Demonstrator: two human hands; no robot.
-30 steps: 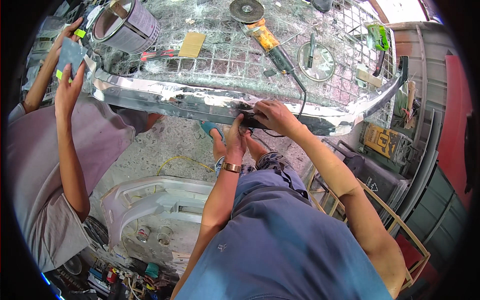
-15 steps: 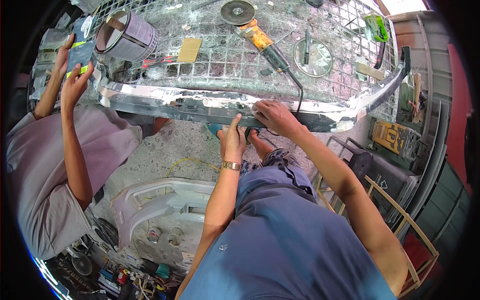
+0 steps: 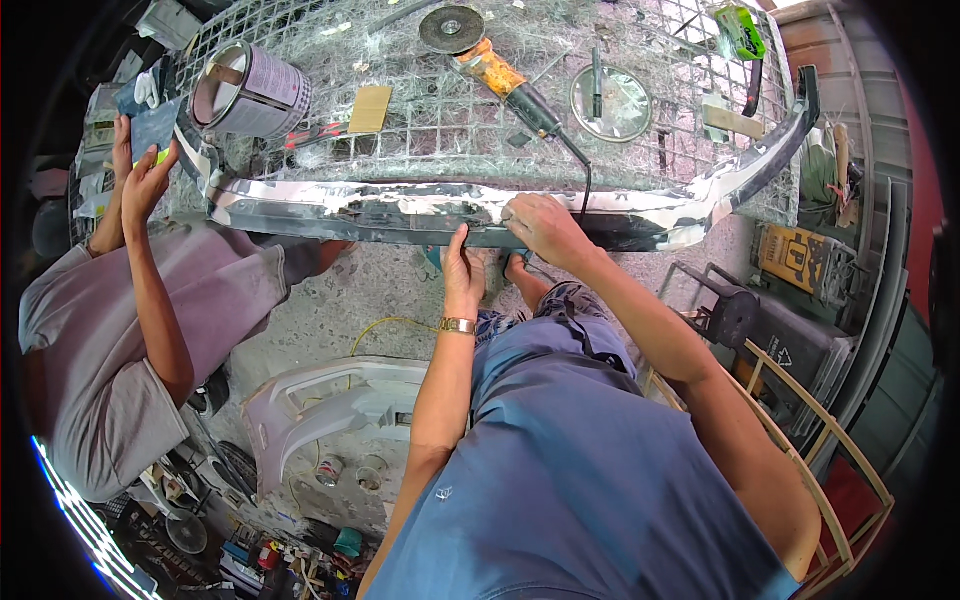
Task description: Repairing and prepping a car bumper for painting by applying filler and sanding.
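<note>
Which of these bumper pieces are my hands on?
The long black and white strip along the table; the pale grey bumper lies on the floor.

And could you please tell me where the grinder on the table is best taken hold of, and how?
Probably by its dark rear handle, coming from the near side with the right hand: the grinder lies slanted, its handle end and cord toward the person, and its disc at the far end, well clear of that grip.
</note>
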